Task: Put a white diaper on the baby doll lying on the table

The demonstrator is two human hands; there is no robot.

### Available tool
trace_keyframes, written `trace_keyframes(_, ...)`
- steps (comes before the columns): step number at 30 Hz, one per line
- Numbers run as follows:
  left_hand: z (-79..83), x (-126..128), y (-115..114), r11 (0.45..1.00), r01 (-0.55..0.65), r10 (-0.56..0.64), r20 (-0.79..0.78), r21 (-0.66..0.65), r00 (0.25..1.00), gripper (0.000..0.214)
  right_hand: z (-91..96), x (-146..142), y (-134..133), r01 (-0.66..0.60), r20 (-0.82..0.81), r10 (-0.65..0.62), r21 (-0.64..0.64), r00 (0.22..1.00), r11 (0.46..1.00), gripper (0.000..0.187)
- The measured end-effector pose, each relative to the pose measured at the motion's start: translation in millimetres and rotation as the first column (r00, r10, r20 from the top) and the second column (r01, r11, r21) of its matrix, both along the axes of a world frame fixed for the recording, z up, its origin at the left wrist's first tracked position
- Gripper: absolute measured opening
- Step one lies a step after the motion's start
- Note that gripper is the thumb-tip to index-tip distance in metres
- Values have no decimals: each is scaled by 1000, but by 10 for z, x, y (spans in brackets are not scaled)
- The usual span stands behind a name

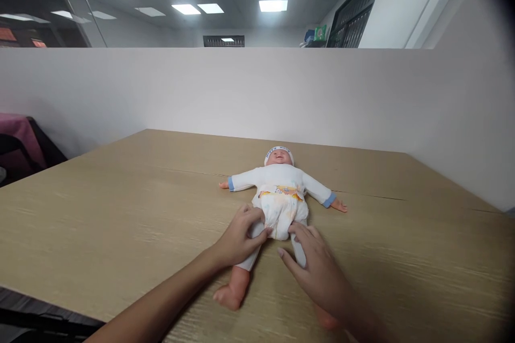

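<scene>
A baby doll (278,176) lies on its back on the table, head away from me, arms spread. It wears a white suit with blue cuffs, a white cap and a white diaper (277,211) with an orange printed waistband. At the diaper's left leg edge, my left hand (241,233) is bent round the thigh, thumb and index finger closed on the diaper's edge. My right hand (316,260) touches the opposite leg edge with its fingertips, its thumb held apart over the doll's other leg. That hand and wrist hide most of the doll's right-side lower leg.
The wooden table (120,214) spreads out on both sides of the doll, with thin seams across it. A white partition (221,91) rises behind its far edge. A pink and black item (20,142) stands past the table at left.
</scene>
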State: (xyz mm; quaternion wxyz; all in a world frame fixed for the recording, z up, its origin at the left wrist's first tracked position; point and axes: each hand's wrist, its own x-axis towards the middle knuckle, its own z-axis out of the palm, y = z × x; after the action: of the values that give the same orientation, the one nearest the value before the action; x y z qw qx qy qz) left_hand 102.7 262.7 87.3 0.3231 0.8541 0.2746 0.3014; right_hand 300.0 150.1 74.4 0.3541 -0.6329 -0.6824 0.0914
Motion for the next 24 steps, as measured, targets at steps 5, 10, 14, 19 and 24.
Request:
trace_keyframes(5,-104,59,40,985,-34,55,122,-168,991,21,4,22,80,105,-89,-109,-55,990,993,17)
trace_keyframes(10,-149,116,78,906,107,39,331,-410,943,38,-33,90,162,142,-272,-161,-87,949,986,30)
trace_keyframes(14,-213,112,94,873,86,115,375,-479,920,49,31,172,174,235,-252,-252,-97,934,967,33)
trace_keyframes(19,-245,70,76,850,7,192,322,-528,927,56,140,223,150,199,-218,-221,-118,950,973,27)
trace_keyframes(24,-138,26,44,909,-26,135,234,-417,963,45,157,214,101,190,-202,-215,-137,956,972,22)
